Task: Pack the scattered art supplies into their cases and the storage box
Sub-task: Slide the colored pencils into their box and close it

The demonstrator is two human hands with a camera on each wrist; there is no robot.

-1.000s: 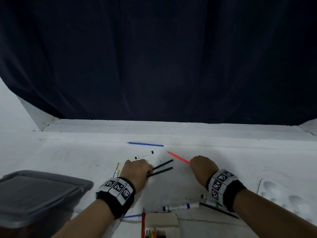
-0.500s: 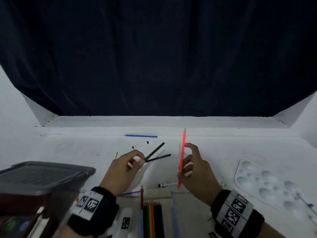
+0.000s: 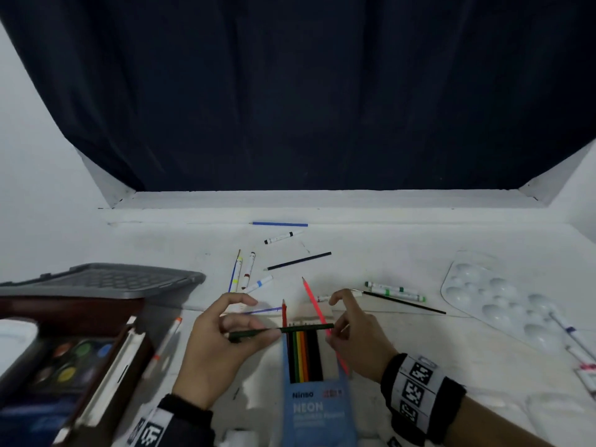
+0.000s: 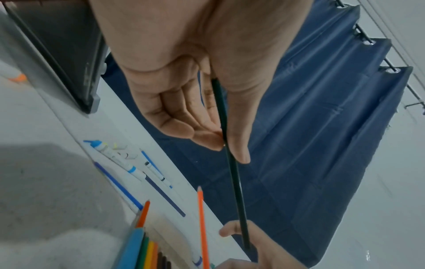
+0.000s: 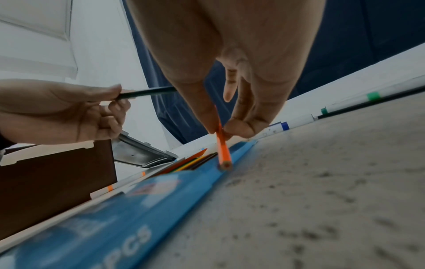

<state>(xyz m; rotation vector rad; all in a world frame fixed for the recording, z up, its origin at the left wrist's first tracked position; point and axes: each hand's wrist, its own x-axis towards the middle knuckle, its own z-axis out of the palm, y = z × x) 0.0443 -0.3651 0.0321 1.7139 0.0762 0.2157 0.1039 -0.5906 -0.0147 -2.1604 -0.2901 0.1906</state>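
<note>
My left hand (image 3: pixel 254 327) pinches a dark green pencil (image 3: pixel 290 330) and holds it level across the open blue pencil case (image 3: pixel 317 408), which has several coloured pencils in it. In the left wrist view the green pencil (image 4: pixel 232 172) reaches to the right hand's fingers (image 4: pixel 232 231). My right hand (image 3: pixel 333 333) pinches a neon orange-pink pencil (image 3: pixel 314 298) between thumb and fingers. That pencil (image 5: pixel 223 145) stands tilted with its blunt end on the case's right edge (image 5: pixel 161 209). A red pencil (image 3: pixel 284 312) sticks out of the case's top left.
A grey-lidded storage box (image 3: pixel 103 280) and an open watercolour set (image 3: pixel 71 359) sit at the left. Beyond the hands lie a navy pencil (image 3: pixel 298 261), a blue pencil (image 3: pixel 280 224), markers (image 3: pixel 282 237) and a brush (image 3: pixel 406 301). A white palette (image 3: pixel 503 304) is at the right.
Both hands pulled back toward the case. The left hand held two dark pencils and now holds only the green one; the navy one lies on the table. The orange-pink pencil came down onto the case.
</note>
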